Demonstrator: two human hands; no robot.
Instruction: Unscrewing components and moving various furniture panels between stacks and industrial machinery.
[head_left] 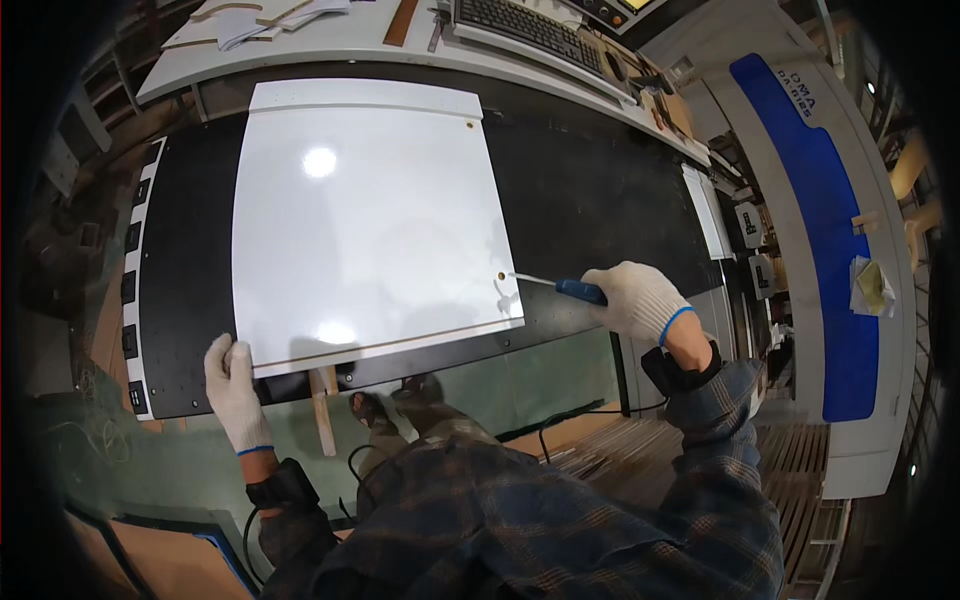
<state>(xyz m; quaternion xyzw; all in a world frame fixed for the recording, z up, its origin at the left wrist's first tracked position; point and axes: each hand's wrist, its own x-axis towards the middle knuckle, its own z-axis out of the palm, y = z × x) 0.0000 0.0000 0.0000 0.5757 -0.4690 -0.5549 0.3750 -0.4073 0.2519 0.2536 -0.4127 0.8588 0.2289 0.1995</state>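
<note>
A glossy white panel (pixel 370 220) lies flat on the black table bed, its front edge a thin brown strip. Near its right edge sit two small brass-coloured round spots (pixel 470 125), one far and one near. My right hand (pixel 642 303), in a white knit glove, is closed around the blue handle of a screwdriver (pixel 579 291). Its thin shaft points left, the tip at the panel's right edge beside the nearer spot. My left hand (pixel 236 395), gloved too, grips the panel's front left corner; its fingertips are partly hidden.
Behind the black table bed (pixel 590 190) runs a white desk with a keyboard (pixel 530 30), a brown strip (pixel 400 22) and papers (pixel 283 22). A machine with a blue panel (pixel 815 230) stands right. A wooden piece (pixel 322 415) juts out below the front edge.
</note>
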